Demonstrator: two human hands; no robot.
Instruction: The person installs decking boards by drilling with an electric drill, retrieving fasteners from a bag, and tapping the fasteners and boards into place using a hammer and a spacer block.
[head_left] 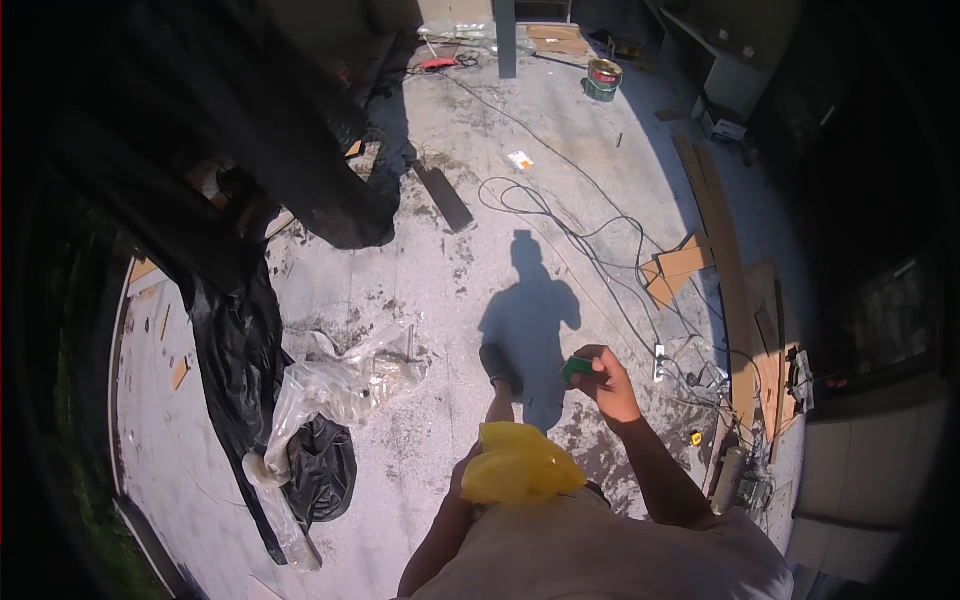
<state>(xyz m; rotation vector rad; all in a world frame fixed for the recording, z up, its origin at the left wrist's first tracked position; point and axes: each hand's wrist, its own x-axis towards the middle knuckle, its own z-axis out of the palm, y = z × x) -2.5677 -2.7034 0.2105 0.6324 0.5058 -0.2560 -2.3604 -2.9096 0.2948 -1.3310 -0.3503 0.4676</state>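
In front of my body is a crinkled yellow plastic bag (522,462). My left hand (466,468) is closed on its left side, with most of the fingers hidden behind the plastic. My right hand (607,385) is raised to the right of the bag, fingers closed round a small dark green piece (576,369); its exact kind is too small to tell. Below my hands one foot (498,368) in a dark shoe steps forward on the pale, stained floor (420,290). My shadow falls ahead of me.
Looped cables (600,250) cross the floor to the right, near cardboard pieces (678,268) and long boards (725,270). Clear plastic sheeting (335,390) and black sheeting (235,350) lie left. Farther off are a dark flat board (443,199), a post (506,40) and a bucket (602,80).
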